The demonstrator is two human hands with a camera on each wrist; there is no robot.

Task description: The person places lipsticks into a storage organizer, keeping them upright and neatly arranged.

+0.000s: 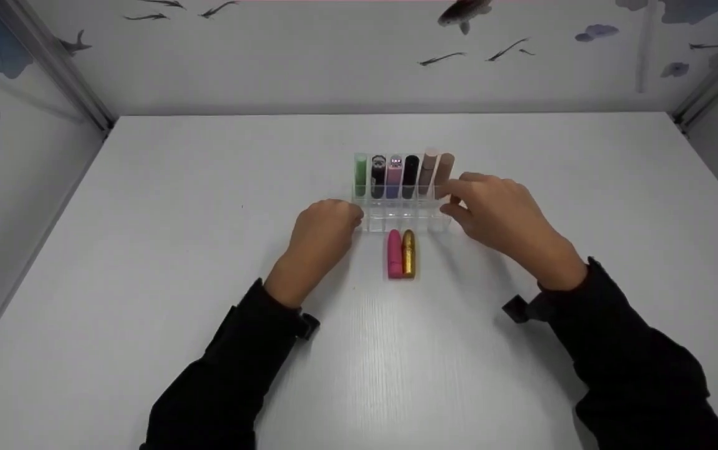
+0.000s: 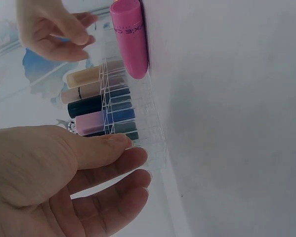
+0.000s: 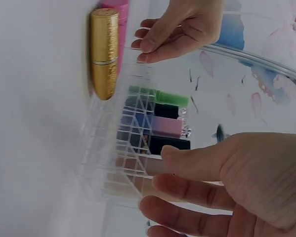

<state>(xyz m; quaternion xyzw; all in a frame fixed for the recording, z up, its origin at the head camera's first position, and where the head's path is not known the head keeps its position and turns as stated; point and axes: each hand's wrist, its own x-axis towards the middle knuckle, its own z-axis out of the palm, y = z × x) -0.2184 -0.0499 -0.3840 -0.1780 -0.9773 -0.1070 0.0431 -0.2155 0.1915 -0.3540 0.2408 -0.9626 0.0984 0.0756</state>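
A clear lipstick holder stands on the table with a row of tubes in its back slots. From left to right they are a green tube, a black one with a silvery top, a pink and blue one, a black one, a pinkish-brown one and a tan one. My left hand pinches the holder's left front corner. Beside the right end is my right hand, thumb and fingers apart, fingertips close to the tan tube.
In front of the holder, a pink lipstick and a gold lipstick lie side by side on the white table. A white panel printed with fish rises behind the table's back edge, and side panels flank it.
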